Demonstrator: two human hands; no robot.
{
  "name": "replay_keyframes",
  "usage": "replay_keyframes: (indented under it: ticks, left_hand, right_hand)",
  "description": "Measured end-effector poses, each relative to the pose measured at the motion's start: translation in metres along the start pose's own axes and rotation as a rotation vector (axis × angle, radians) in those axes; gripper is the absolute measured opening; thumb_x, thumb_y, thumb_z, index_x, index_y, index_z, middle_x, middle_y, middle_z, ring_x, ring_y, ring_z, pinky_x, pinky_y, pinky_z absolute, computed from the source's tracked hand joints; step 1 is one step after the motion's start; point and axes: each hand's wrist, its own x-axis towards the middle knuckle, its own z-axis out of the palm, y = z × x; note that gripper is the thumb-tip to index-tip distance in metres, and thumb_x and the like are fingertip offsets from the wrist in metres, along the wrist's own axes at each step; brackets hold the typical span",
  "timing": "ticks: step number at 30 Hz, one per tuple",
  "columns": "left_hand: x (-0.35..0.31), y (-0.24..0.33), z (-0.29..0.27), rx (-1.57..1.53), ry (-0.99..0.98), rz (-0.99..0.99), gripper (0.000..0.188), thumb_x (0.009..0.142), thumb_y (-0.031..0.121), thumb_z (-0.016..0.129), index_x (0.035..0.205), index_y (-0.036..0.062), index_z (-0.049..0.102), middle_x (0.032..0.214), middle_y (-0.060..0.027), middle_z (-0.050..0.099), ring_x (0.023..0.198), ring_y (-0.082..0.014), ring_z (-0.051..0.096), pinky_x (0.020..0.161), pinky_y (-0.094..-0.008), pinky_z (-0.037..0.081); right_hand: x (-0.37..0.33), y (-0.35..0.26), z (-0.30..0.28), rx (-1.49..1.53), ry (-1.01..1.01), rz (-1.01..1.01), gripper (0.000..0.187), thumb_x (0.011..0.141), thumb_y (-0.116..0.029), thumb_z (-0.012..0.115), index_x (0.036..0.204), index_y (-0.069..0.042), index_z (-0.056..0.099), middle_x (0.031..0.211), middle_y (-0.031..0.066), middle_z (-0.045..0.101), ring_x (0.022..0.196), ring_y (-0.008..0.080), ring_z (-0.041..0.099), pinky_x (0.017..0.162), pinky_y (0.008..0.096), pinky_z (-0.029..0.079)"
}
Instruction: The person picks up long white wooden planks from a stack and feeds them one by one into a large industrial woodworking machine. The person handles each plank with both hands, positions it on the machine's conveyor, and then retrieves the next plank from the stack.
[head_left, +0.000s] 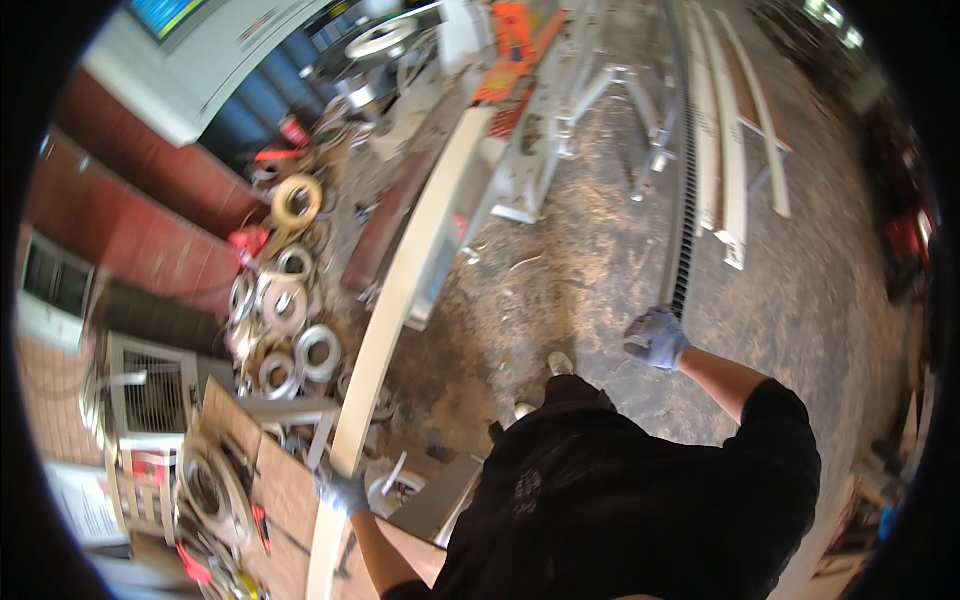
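Sitting at 7 o'clock: round pale tub-like thing [412,484], contents too blurred to tell. Cream strip [404,282], long, narrow, plain-faced, runs from 7 to 12 o'clock. Gloved left hand [344,492], 7 o'clock, grasps it. Gloved right hand [655,338], 3 o'clock, curled beside slotted rail [686,225]; cannot tell whether gripping.

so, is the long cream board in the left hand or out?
In: the gloved left hand wraps over the long cream board, which shows on both sides of the grip.
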Motion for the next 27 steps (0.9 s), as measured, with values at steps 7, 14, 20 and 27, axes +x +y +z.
replay_keyframes:
  ticks: [7,14,20,27]
  left_hand:
    - [0.025,0.041,-0.031,-0.092,-0.108,-0.086,0.081,0.044,0.041,0.091,0.114,0.0155,0.059,0.117,-0.0128,0.057,0.112,-0.0331,0.054,0.096,-0.0429,0.045]
    - [0.045,0.066,-0.042,-0.071,-0.176,-0.111,0.078,0.049,0.046,0.087,0.117,0.0168,0.060,0.115,-0.0088,0.060,0.109,-0.0282,0.056,0.095,-0.0413,0.045]
    - [0.059,0.073,-0.037,-0.122,-0.123,-0.057,0.070,0.053,0.043,0.086,0.114,0.0172,0.062,0.116,-0.0089,0.060,0.111,-0.0271,0.055,0.095,-0.0410,0.044]
    - [0.077,0.083,-0.030,-0.087,-0.108,-0.056,0.070,0.054,0.046,0.084,0.115,0.0184,0.062,0.114,-0.0081,0.060,0.112,-0.0277,0.054,0.095,-0.0420,0.045]
  right_hand:
    - [0.057,-0.011,0.028,0.156,0.141,0.298,0.024,0.083,-0.032,0.065,0.098,-0.013,0.069,0.101,0.0070,0.068,0.096,0.0265,0.063,0.092,0.0399,0.045]
    - [0.239,-0.098,0.049,0.146,0.231,0.096,0.062,0.082,-0.038,0.063,0.136,-0.013,0.046,0.133,0.0122,0.053,0.127,0.0274,0.046,0.108,0.0375,0.031]
    - [0.334,-0.203,0.052,0.072,0.099,0.143,0.080,0.084,-0.052,0.056,0.144,-0.007,0.028,0.145,0.0182,0.038,0.137,0.0296,0.033,0.112,0.0530,0.013]
    - [0.366,-0.226,0.076,0.027,0.128,0.254,0.082,0.089,-0.055,0.045,0.149,-0.006,0.019,0.151,0.0291,0.019,0.142,0.0415,0.014,0.114,0.0537,0.005]
